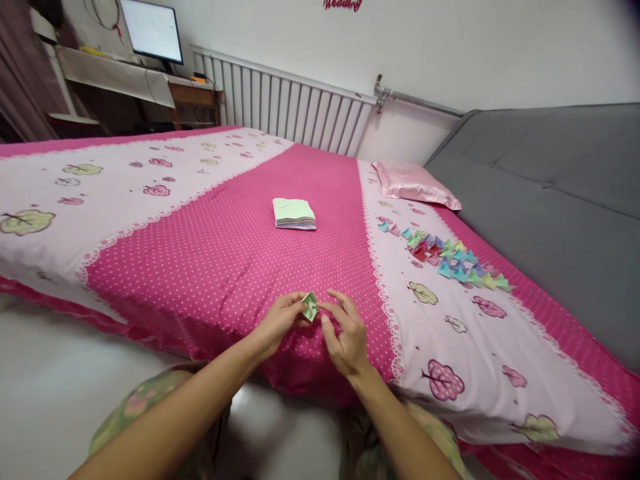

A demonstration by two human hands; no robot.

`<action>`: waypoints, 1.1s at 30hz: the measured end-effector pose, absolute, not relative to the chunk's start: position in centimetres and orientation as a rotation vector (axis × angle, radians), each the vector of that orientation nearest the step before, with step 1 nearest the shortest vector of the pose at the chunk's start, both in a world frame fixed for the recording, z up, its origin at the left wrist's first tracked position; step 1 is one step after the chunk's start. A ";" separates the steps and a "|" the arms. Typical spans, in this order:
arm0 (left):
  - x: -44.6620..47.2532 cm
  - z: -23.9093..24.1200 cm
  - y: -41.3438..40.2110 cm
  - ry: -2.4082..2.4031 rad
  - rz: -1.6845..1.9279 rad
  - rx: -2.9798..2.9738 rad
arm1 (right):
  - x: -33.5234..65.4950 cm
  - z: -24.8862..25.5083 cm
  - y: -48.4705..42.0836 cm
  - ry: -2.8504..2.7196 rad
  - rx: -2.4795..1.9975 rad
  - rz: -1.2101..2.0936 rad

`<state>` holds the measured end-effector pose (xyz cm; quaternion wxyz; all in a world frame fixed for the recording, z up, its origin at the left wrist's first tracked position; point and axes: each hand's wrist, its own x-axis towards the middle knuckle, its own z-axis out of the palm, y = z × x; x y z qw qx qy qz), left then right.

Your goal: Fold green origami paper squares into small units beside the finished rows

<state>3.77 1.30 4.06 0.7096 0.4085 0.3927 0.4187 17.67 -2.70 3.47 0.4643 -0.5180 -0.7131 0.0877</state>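
A small folded piece of light green paper (310, 306) is held between both hands just above the near edge of the pink dotted bedsheet (225, 260). My left hand (277, 322) pinches its left side with closed fingertips. My right hand (345, 333) pinches its right side, fingers curled. Further back on the bed lies a stack of paper sheets (294, 213) with a green sheet on top. To the right, several small folded paper pieces in many colours (445, 257) lie in a cluster.
A pink satin pillow (415, 183) lies at the far right of the bed, beside a grey sofa (550, 200). A white radiator (285, 107) lines the wall behind. A desk with a monitor (151, 30) stands at back left. White floor (55, 387) lies at near left.
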 end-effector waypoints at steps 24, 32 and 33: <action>4.1 4.1 0.7 0.974 0.716 1.036 | 18.0 2.7 -2.1 -1.811 -1.220 0.115; 3.9 4.5 0.8 1.017 0.742 0.985 | 18.3 2.8 -2.0 -1.845 -1.185 0.151; 3.9 4.4 0.8 1.015 0.750 0.988 | 18.3 2.8 -2.0 -1.849 -1.179 0.165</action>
